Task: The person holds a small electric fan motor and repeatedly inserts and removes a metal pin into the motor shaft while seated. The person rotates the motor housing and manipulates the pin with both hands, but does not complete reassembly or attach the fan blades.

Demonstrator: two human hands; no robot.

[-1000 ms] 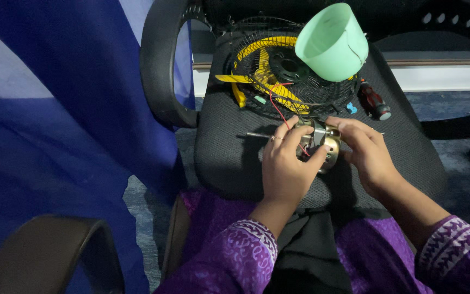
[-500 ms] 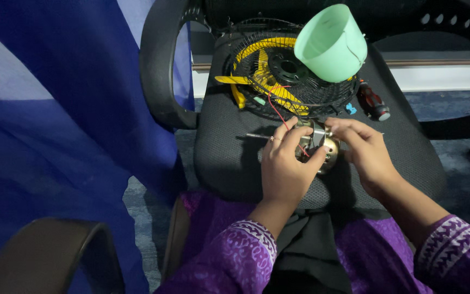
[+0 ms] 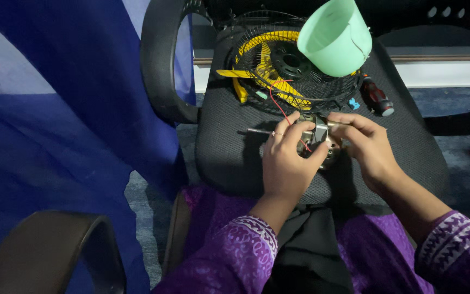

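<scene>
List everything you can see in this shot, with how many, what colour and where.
small motor: one, metal with a red wire, held between both hands over the chair seat
fan guard: one, black wire with yellow blades inside, at the back of the seat
green cup-shaped housing: one, pale green, resting on the fan guard
screwdriver: one, dark handle with red, right of the fan guard
metal rod: one, thin, on the seat left of the hands
office chair: one, black mesh
cloth: blue, on the left
left hand: grips the motor
right hand: grips the motor
</scene>
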